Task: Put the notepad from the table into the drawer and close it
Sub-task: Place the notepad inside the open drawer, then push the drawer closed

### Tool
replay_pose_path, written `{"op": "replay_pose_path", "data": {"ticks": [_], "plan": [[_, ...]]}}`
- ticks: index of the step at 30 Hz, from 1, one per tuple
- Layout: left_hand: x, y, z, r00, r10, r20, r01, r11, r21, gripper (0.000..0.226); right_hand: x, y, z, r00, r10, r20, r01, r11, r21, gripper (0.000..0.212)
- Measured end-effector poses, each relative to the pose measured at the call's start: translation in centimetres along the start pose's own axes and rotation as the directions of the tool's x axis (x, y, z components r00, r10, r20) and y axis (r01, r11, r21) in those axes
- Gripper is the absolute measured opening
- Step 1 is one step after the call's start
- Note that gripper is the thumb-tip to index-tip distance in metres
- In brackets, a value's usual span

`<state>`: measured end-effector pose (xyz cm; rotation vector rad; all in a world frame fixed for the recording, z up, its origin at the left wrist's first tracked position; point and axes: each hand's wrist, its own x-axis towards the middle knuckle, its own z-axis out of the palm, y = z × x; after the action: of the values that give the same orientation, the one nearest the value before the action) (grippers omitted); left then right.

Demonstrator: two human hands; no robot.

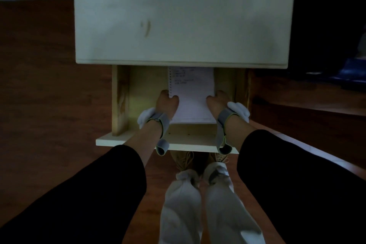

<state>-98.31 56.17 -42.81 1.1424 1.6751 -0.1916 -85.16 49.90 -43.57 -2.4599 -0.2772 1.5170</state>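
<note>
The white table (184,16) fills the view beyond my hands, its top bare and its far edge cut off by the frame. Below its near edge the wooden drawer (120,101) stands pulled out toward me, its pale front panel nearest my wrists, crossed by both forearms. Dark wood floor (39,85) spreads to either side of my arms.

Inside the drawer the spiral notepad (191,93) lies between my two hands, its far end just under the table's edge and its near end short of the drawer front. My left hand (166,103) grips the binding side, thumb laid on the page and fingers curled round the edge. My right hand (216,101) does the same on the other side, thumb on top, fingers closed round the paper. Whether the pad rests on the drawer bottom or hangs just above it, I cannot tell.

Grey straps with white pads wrap both wrists, below black sleeves. The handwriting at the far end of the page is too dim to read. The right of the scene is lost in shadow.
</note>
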Motion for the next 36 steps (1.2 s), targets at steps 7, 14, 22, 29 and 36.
{"op": "replay_pose_path", "data": {"ticks": [7,14,22,29,36], "plan": [[-2.4,-0.2,0.0,0.999,-0.001,0.044,-0.001,0.999,0.033,0.053,-2.3,0.5,-0.8,1.0,0.008,-0.006,-0.008,1.0,0.007,0.048],[-7.6,0.3,-0.3,0.989,-0.059,0.137,0.082,0.983,-0.163,0.035,-6.7,1.5,-1.5,0.998,0.001,0.071,-0.006,0.997,0.074,0.007],[-15.1,-4.0,-1.0,0.941,-0.263,0.213,0.338,0.764,-0.55,0.032,-14.4,4.2,0.5,0.924,0.234,0.303,-0.355,0.818,0.452,0.022],[-16.0,-7.7,-2.4,0.891,-0.342,0.299,0.428,0.411,-0.805,0.052,-16.8,6.4,1.3,0.838,0.256,0.482,-0.544,0.341,0.766,0.069],[-14.8,-7.0,-4.0,0.884,-0.277,0.377,0.431,0.171,-0.886,0.077,-15.9,5.3,0.4,0.849,0.206,0.486,-0.504,0.045,0.862,0.078]]}}
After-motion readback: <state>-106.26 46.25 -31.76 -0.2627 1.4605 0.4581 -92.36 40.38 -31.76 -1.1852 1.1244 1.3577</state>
